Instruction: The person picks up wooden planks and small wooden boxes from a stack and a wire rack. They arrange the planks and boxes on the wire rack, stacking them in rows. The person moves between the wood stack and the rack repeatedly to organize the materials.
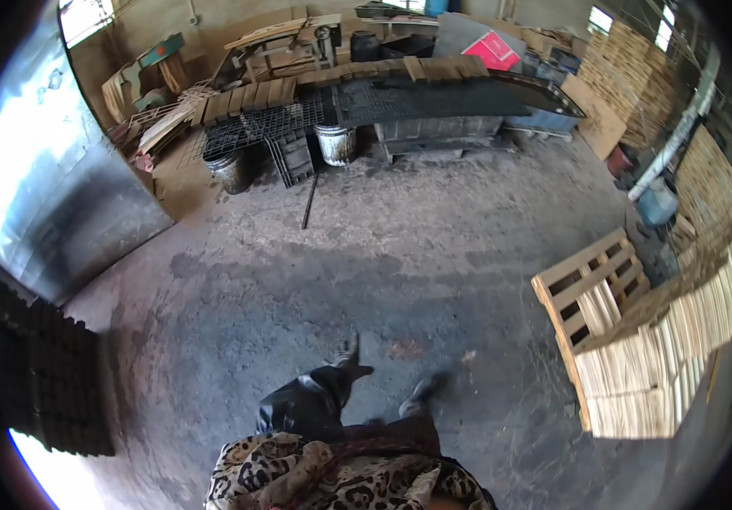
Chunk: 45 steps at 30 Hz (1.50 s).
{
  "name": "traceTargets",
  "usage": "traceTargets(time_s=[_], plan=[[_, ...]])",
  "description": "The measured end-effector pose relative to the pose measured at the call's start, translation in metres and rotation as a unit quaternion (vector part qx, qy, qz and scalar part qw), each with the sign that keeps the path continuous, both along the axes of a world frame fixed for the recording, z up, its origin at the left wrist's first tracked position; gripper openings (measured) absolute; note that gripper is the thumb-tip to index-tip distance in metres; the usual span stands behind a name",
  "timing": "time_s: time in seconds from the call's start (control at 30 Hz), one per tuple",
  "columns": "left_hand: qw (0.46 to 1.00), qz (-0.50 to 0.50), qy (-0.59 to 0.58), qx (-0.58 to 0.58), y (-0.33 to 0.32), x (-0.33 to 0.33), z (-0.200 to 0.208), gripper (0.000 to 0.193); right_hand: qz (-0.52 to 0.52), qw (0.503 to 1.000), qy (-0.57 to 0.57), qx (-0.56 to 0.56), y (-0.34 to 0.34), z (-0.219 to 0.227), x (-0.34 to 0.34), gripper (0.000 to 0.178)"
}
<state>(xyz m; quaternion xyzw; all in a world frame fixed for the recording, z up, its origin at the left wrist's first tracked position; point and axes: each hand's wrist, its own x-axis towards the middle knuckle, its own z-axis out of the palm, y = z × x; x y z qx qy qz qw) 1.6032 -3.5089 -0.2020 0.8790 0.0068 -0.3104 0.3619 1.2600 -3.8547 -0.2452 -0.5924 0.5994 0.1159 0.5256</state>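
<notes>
A shiny black sleeve (302, 402) reaches forward from my patterned top at the lower edge. At its end my left hand (351, 365), dark as if gloved, shows low over the floor, its fingers apart and nothing visible in them. Its outline partly merges with the dark floor (400, 297) behind it. My right hand does not show. To the right of the left hand is my dark shoe (424, 395), smeared by motion. Neither object nor bench lies within touch of the left hand.
Ahead stand a low bench with a black sheet (434, 98), metal buckets (335, 146), black grids (277, 119) and a rod (308, 202) on the floor. A wooden pallet (570, 293) with pale boards (629, 382) is right. Dark stacked pieces (51, 374) and a metal panel (85, 170) flank left.
</notes>
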Motion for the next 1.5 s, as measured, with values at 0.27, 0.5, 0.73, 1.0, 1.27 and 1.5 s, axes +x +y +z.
traceTargets(time_s=[0.27,0.5,0.73,1.0,1.27,1.5], plan=[[0.997,-0.022,0.033,0.059,-0.101,0.129,0.036,0.109,0.275,0.959,0.062,0.028,-0.146,-0.059,0.216,0.071],[0.978,0.191,0.0,0.086,-0.069,0.175,-0.023,0.113,0.278,0.96,-0.01,0.017,-0.297,-0.079,0.412,0.07],[0.904,0.382,0.168,0.095,-0.064,0.232,-0.013,0.121,0.071,0.879,-0.406,0.241,-0.267,-0.058,0.7,0.043],[0.953,0.283,0.082,0.069,-0.045,0.457,-0.064,0.119,0.246,0.944,-0.203,0.084,-0.222,-0.047,0.763,0.043],[0.992,0.124,-0.037,0.01,-0.195,0.79,-0.029,0.114,0.219,0.974,-0.05,0.033,-0.324,-0.155,0.768,0.071],[0.995,0.08,-0.06,-0.005,-0.309,0.911,-0.031,0.115,0.415,0.905,-0.075,-0.056,-0.422,-0.183,0.893,0.073]])
